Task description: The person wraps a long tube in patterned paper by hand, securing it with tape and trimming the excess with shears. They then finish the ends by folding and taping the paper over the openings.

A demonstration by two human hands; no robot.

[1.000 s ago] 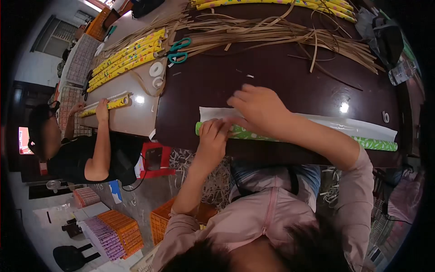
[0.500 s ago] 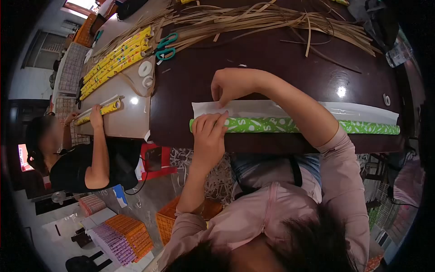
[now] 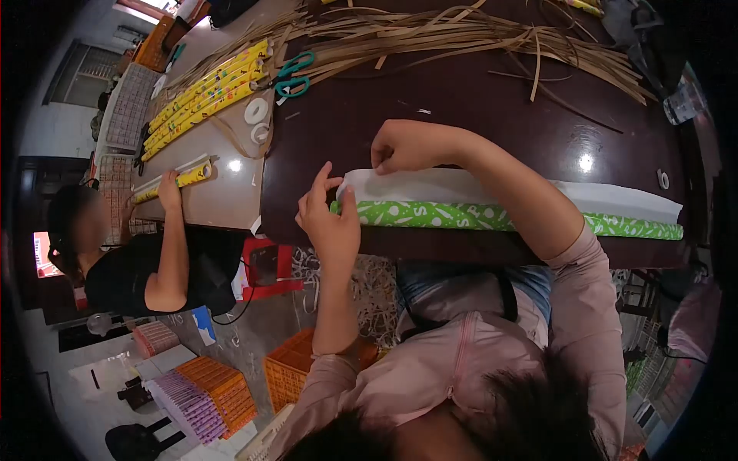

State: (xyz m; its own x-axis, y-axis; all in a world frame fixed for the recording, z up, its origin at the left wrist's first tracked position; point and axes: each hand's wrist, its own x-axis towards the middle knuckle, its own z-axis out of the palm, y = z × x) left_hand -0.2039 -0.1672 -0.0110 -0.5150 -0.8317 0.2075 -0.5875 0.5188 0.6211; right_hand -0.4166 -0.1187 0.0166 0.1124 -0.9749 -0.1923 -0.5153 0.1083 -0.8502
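A long roll of green wrapping paper [image 3: 430,216] with white print lies along the near edge of the dark table. Its white underside [image 3: 453,182] shows as a strip along the far side. My left hand [image 3: 330,219] is at the roll's left end, fingers spread and thumb by the paper's corner. Reaching across from the right, my right hand [image 3: 403,146] has its fingers curled down and closed at the far edge of the white strip. The fingertips are partly hidden, and my right forearm covers part of the roll.
Teal-handled scissors [image 3: 294,74], white tape rolls [image 3: 256,111] and yellow patterned rolls [image 3: 204,96] lie at the left. Brown flat strips [image 3: 461,38] spread across the back. A co-worker [image 3: 165,261] at the left handles another yellow roll [image 3: 192,175]. An orange basket [image 3: 288,369] stands below.
My left hand has lifted off the green roll and shifted left, its fingers opening. My right hand has moved slightly right and stays at the white edge, which now looks raised.
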